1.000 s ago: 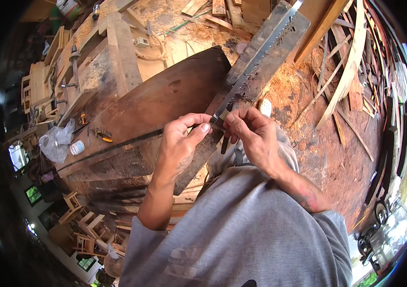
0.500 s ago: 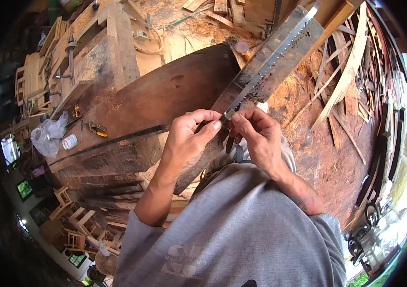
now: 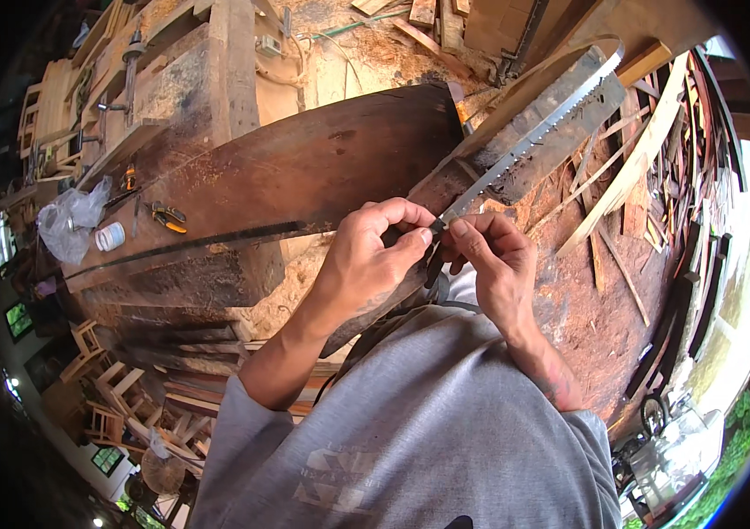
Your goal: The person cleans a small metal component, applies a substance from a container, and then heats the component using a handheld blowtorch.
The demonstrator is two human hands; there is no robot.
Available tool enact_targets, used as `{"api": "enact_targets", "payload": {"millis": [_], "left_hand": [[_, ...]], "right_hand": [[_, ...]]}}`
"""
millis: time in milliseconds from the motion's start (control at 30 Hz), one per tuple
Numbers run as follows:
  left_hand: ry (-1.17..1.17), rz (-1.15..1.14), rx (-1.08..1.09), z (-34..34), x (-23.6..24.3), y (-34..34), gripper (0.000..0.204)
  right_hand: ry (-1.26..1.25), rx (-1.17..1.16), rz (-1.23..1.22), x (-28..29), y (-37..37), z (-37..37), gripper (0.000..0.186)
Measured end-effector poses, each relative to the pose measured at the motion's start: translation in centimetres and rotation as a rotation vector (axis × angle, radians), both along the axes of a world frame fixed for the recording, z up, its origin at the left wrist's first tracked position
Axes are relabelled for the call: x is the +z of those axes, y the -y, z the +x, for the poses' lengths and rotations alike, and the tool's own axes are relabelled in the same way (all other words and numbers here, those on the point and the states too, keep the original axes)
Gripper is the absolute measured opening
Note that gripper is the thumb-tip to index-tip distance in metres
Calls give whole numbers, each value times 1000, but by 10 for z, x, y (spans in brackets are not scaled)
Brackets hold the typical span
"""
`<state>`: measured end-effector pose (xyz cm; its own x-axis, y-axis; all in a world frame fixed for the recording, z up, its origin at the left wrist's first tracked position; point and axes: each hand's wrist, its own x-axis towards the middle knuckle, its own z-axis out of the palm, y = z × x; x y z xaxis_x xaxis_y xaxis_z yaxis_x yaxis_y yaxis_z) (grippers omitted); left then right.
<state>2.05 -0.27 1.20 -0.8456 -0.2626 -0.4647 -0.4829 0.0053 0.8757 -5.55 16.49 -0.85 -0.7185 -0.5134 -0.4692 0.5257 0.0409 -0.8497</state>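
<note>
A long toothed saw blade (image 3: 525, 145) lies slantwise along a thick dark wooden plank (image 3: 498, 145), its teeth facing right and its far end bending round. At the blade's near end, my left hand (image 3: 384, 251) is closed, thumb and forefinger pinching a small dark piece at the blade's tip. Close beside it, my right hand (image 3: 503, 260) pinches the blade's end between thumb and bent fingers. A dark strip hangs below the fingertips. Exactly what the left fingers grip is mostly hidden.
Left of the plank stretches a dark brown wooden slab (image 3: 260, 167), bearing yellow-handled pliers (image 3: 168, 218), a white small tub (image 3: 110, 236) and a plastic bag (image 3: 73, 219). Thin wood strips (image 3: 635, 159) pile up at the right. Clamps (image 3: 134, 53) stand at the far left.
The view has shifted a little, so blade, plank and hands sit farther right. Both hands keep their pinch at the blade's near end.
</note>
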Motion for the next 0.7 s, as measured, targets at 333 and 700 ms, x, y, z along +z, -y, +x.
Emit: {"api": "enact_targets", "payload": {"millis": [333, 700], "left_hand": [[25, -58, 11, -3, 9, -3, 21], [80, 63, -11, -6, 17, 3, 17]], "right_hand": [[-39, 20, 43, 7, -1, -4, 16], [81, 43, 77, 17, -4, -9, 13]]}}
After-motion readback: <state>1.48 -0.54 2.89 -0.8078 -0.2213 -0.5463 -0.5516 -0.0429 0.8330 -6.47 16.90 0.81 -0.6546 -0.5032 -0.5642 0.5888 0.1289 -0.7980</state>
